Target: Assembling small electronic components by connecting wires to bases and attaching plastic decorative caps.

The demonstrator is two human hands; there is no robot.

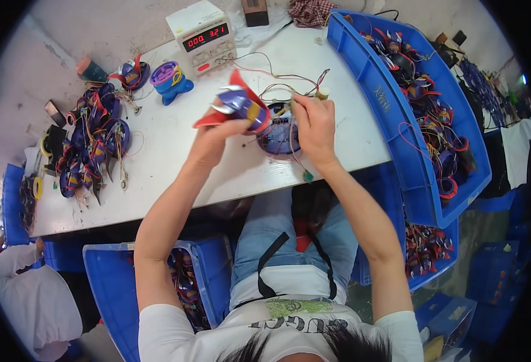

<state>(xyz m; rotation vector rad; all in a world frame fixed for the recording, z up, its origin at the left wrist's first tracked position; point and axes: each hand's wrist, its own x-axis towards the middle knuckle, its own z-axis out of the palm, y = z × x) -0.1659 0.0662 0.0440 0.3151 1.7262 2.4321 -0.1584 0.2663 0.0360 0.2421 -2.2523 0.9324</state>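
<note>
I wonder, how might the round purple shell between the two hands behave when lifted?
The shell looks like hard plastic, so it would probably stay stiff. Its open, hollow form suggests it's light. The thin green-tipped wire beside it would likely flop and might snag.

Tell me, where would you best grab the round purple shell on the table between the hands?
Probably by the rounded rim of the shell, from the person's side: that near edge is exposed, while the right hand crowds its right.

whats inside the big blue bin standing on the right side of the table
The blue bin holds a heap of wired parts, mostly purple and red. Anything beneath the top layer is covered, so it can't be seen.
</note>
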